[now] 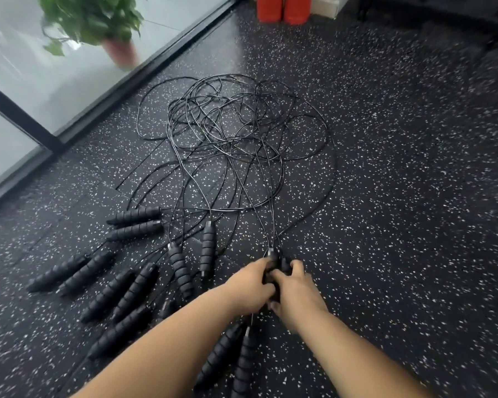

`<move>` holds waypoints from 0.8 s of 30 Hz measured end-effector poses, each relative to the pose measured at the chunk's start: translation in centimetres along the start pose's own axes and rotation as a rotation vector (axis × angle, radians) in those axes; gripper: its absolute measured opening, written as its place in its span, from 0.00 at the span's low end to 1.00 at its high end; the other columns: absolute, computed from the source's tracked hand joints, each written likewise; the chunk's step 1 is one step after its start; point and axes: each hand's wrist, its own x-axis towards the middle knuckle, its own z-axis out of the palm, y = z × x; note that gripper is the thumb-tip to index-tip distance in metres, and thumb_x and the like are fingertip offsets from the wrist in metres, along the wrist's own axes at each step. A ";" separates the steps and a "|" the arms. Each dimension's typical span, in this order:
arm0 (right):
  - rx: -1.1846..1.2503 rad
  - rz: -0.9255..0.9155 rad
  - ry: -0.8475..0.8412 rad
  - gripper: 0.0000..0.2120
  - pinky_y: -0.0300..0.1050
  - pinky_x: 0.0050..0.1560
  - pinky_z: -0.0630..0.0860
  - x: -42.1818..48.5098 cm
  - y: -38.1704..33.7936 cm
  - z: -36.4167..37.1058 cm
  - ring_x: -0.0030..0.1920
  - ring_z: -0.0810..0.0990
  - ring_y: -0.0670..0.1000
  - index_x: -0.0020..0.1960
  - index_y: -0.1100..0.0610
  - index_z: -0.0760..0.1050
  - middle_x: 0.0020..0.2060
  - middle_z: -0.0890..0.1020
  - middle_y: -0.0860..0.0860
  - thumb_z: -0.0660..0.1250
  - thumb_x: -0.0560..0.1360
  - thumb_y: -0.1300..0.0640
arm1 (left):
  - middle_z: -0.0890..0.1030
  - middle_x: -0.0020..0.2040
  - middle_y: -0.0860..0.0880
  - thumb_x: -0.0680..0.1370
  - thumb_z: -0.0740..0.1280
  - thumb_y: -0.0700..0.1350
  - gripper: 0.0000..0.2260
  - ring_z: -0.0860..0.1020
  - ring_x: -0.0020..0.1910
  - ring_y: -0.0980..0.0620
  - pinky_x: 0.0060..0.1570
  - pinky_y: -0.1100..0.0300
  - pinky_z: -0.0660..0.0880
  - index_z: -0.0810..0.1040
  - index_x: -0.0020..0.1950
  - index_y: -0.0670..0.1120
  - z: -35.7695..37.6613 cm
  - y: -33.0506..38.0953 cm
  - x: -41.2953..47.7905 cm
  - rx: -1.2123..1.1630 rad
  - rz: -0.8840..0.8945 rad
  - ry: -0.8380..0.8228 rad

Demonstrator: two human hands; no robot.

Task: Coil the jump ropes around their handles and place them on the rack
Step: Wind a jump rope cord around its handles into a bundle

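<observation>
Two hands meet just below the middle of the frame, closed together around one dark bundle. The left hand (250, 282) wraps it from the left with fingers curled over the top, and the right hand (296, 288) clasps it from the right, fingers bent over it and thumb tucked underneath. Between the knuckles only a small part of the held handles (274, 264) shows: black foam with a silvery tip pointing up the frame. How many handles are in the grip cannot be told for sure. From that tip thin black cords run upward into the tangle of ropes (233, 133), a loose heap of overlapping loops lying on the speckled floor (400, 196) above the hands, in the centre of the frame. Many loose handles (121, 291) lie on the floor left of the hands, mostly in side-by-side pairs fanned toward the lower left. Another pair of handles (236, 357) lies beneath the forearms near the bottom edge. A glass wall (41, 81) with a black frame crosses the upper left corner, with a potted plant (92, 18) seen blurred there, and two red objects (282, 8) stand at the top edge, well apart from the ropes.
</observation>
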 end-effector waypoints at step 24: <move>0.865 0.002 0.177 0.36 0.44 0.51 0.84 -4.6 2.5 -6.6 0.56 0.83 0.48 0.67 0.30 0.74 0.64 0.78 0.47 0.74 0.68 0.62 | 0.84 0.54 0.45 0.79 0.77 0.48 0.18 0.85 0.47 0.45 0.38 0.49 0.86 0.73 0.63 0.48 -2.5 8.4 -1.2 -0.498 -0.135 0.135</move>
